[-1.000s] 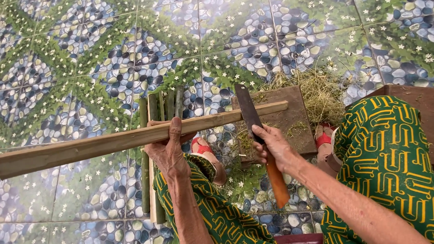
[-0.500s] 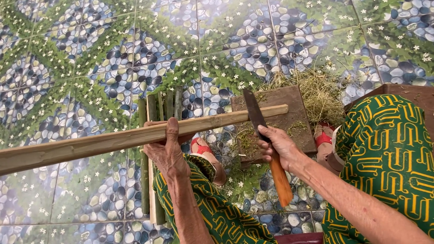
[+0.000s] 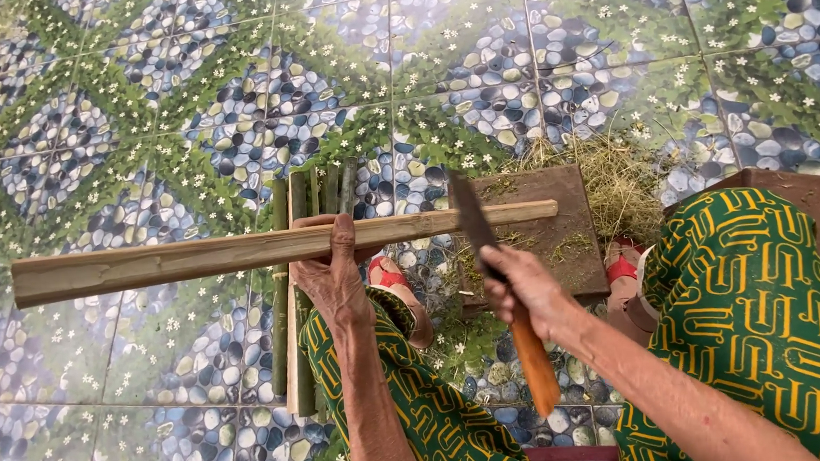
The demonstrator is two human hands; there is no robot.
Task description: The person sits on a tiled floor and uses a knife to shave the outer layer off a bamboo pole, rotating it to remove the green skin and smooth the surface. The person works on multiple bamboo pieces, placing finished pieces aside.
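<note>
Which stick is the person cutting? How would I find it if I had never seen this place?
Look at the flowery tiled floor, then the brown wooden board lying on it. The long pale bamboo slat stretches leftward from above that board, held by the left hand. Unlike the green bamboo strips lying on the floor, it is tan, raised and crosswise.

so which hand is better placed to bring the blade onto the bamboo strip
Right. The right hand already grips the knife, blade by the bamboo strip; the left hand holds the strip.

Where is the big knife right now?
In the head view, the knife is in the right hand, its blade beside the long bamboo slat, above the wooden board.
</note>
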